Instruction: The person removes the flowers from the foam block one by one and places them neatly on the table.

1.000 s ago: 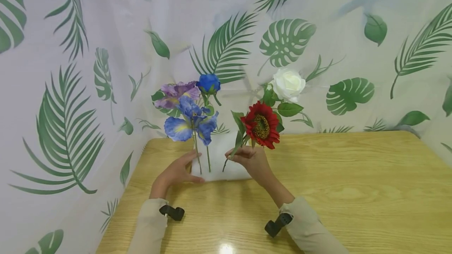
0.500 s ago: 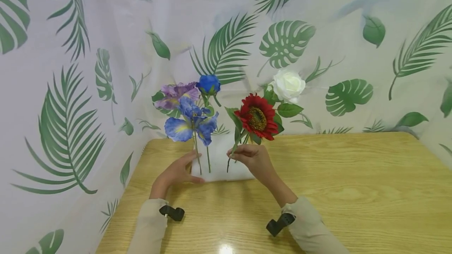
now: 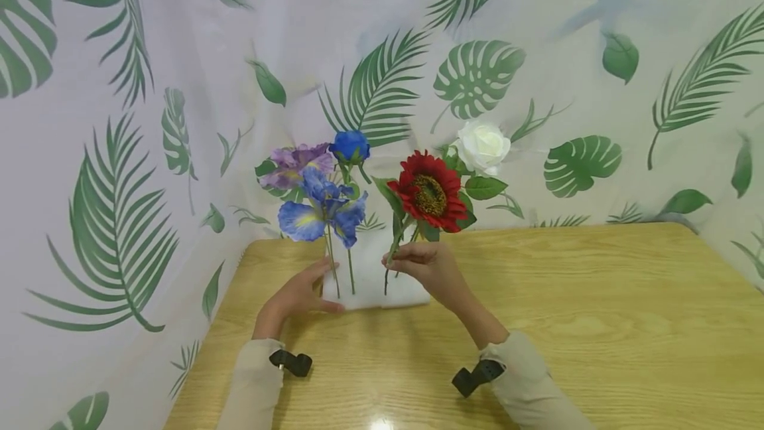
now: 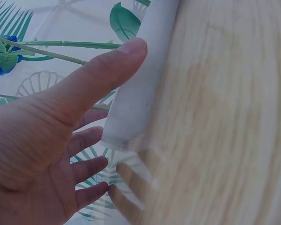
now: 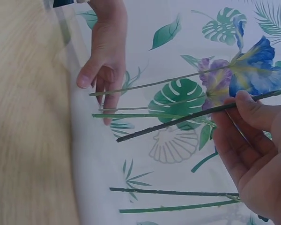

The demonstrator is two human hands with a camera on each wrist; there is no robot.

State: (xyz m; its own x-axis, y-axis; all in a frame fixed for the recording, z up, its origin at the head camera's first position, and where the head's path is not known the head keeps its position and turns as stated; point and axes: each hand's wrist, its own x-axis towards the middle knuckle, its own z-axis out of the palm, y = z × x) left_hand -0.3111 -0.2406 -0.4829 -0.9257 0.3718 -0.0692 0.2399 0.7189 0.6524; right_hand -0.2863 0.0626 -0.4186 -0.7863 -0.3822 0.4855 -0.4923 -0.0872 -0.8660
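Note:
My right hand pinches the stem of a red sunflower between thumb and fingertips. In the right wrist view its dark stem slants, the lower end close over the white foam block. My left hand rests at the block's left end, its thumb along the front and its other fingers fairly straight behind, some reaching past the end. A blue iris, a purple iris and a blue rose stand upright at the block's left part. A white rose leans right behind the sunflower.
The block stands on a wood-grain table, near its back edge. A white leaf-printed cloth hangs behind and on the left. A black wrist camera is strapped over the left sleeve, another camera over the right.
My right hand has raised the sunflower's head and moved it slightly left, while the stem's lower end has shifted a little right, so it stands more upright. My left hand has stayed put.

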